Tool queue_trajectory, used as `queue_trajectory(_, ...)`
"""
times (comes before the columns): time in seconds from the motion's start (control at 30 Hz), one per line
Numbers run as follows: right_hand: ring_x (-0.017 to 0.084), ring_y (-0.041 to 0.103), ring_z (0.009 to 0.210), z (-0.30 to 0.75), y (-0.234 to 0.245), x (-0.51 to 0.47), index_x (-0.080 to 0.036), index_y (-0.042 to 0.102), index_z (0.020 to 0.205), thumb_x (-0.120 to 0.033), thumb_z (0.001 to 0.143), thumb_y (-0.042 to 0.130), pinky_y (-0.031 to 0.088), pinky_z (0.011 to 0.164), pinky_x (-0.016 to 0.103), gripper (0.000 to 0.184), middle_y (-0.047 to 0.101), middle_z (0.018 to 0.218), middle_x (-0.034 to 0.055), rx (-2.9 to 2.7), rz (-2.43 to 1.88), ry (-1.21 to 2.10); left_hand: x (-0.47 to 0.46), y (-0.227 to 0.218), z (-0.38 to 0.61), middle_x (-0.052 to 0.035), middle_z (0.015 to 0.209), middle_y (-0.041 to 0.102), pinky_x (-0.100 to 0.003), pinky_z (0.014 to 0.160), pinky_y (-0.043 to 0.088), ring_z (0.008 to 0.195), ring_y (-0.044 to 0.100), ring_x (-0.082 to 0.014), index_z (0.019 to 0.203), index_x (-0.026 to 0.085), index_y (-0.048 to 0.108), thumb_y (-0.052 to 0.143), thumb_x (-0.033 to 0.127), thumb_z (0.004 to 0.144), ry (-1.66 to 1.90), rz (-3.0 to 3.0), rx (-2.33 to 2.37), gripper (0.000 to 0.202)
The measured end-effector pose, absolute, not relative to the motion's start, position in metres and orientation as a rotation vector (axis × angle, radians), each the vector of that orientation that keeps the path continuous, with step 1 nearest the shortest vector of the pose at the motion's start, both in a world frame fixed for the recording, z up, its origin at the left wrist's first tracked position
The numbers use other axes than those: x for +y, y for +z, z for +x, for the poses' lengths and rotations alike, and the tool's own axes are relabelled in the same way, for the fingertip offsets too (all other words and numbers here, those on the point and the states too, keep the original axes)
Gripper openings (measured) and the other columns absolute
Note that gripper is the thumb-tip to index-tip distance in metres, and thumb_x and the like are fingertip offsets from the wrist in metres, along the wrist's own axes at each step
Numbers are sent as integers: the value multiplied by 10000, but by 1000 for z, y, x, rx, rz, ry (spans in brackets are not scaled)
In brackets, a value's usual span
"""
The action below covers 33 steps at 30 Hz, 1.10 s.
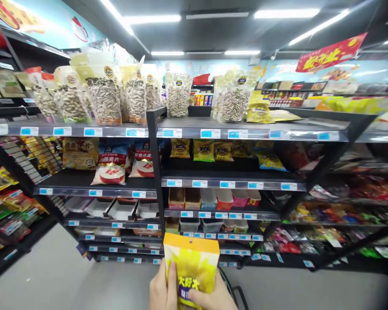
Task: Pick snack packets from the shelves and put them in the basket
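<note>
A yellow snack bag (pixel 194 258) with an orange top strip is held upright low in front of me, its printed face toward me. My left hand (pixel 163 284) grips its left edge, fingers lying over the front. On the other side my right hand (pixel 213 292) holds the bag, with the thumb pressed across the dark label. The bag's lower end runs out of the picture. Behind it, similar small yellow bags (pixel 203 150) stand on the second shelf. More yellow bags (pixel 258 110) sit on the top shelf to the right.
Large clear bags of seeds (pixel 105 94) line the top shelf (pixel 213 125). Oatmeal bags (pixel 111 163) stand lower left, above white trays (pixel 123 210). Open boxes (pixel 224 198) fill a lower shelf. Part of a black handle (pixel 241 297) shows beside my right hand. Grey floor (pixel 61 275) lies at left.
</note>
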State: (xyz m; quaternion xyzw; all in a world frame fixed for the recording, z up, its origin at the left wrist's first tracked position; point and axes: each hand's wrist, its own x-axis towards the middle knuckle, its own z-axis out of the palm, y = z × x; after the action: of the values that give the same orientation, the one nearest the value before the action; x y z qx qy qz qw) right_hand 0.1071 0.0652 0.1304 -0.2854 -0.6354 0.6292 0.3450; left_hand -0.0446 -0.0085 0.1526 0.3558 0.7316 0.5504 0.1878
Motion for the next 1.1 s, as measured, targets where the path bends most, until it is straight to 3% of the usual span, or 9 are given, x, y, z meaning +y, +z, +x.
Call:
queue_trajectory(0.2, 374, 695, 1166, 90, 194, 79, -186, 690, 1249, -365, 612, 959, 554, 1022, 503, 714, 749, 1234, 139, -1438, -585, 2093, -20, 160, -55, -130, 992, 784, -315, 721, 566, 871, 733, -300, 1199, 201, 641, 590, 733, 854, 1720, 692, 1782, 636)
queue_trajectory(0.33, 364, 738, 1072, 83, 219, 94, -161, 720, 1183, -276, 607, 962, 578, 974, 520, 635, 774, 1161, 148, -1321, -580, 2229, -27, 160, -67, -101, 1167, 754, -357, 795, 600, 996, 738, -313, 1489, 285, 422, 709, 652, 818, 1770, 445, 1267, 817)
queue_trajectory(0.43, 339, 766, 997, 81, 225, 107, -143, 728, 1145, -245, 607, 960, 615, 907, 486, 594, 782, 1132, 158, -1235, -658, 2275, -30, 145, -76, -137, 1332, 684, -431, 943, 580, 1171, 685, -363, 1528, 300, 408, 803, 545, 784, 1661, 384, 967, 877)
queue_trajectory(0.53, 321, 781, 948, 81, 229, 124, -147, 732, 1108, -216, 596, 962, 644, 854, 454, 566, 794, 1099, 144, -1191, -690, 2238, -21, 126, -94, -159, 1522, 536, -524, 1097, 490, 1373, 532, -418, 1565, 313, 379, 809, 621, 745, 1581, 430, 647, 975)
queue_trajectory(0.63, 318, 783, 958, 82, 239, 146, -145, 731, 1100, -227, 630, 946, 647, 890, 468, 523, 798, 1092, 134, -1135, -724, 2175, 7, 115, -130, -116, 1699, 253, -562, 1198, 376, 1532, 298, -387, 1640, 356, 160, 608, 782, 811, 1714, 312, 357, 1034)
queue_trajectory(0.77, 310, 767, 1040, 79, 257, 183, -166, 703, 1137, -256, 728, 887, 638, 943, 479, 458, 803, 1094, 111, -908, -833, 2187, 52, 108, -193, -123, 1738, -9, -674, 1142, 401, 1544, 234, -407, 1622, 400, -128, 508, 804, 850, 1943, -175, 300, 1079)
queue_trajectory(0.87, 290, 754, 1084, 70, 272, 220, -198, 685, 1142, -205, 749, 857, 642, 947, 461, 429, 801, 1120, 82, -830, -792, 2104, 62, 90, -217, -116, 1738, 33, -721, 1106, 406, 1531, 256, -425, 1622, 441, -60, 509, 780, 870, 1983, -287, 320, 1002)
queue_trajectory(1.0, 267, 787, 957, 40, 296, 296, -203, 696, 1046, -132, 665, 884, 673, 872, 417, 431, 815, 1046, 59, -943, -695, 1809, 34, 48, -201, -107, 1724, 161, -613, 1136, 452, 1523, 310, -379, 1634, 394, 75, 531, 725, 887, 1986, -185, 444, 935)
queue_trajectory(1.1, 259, 790, 878, 3, 313, 367, -185, 698, 972, -142, 552, 944, 680, 812, 388, 488, 818, 959, 55, -1038, -625, 1474, 19, 22, -192, -22, 1711, 219, -563, 1061, 545, 1496, 384, -342, 1573, 492, 241, 526, 704, 897, 1626, 22, 779, 764)
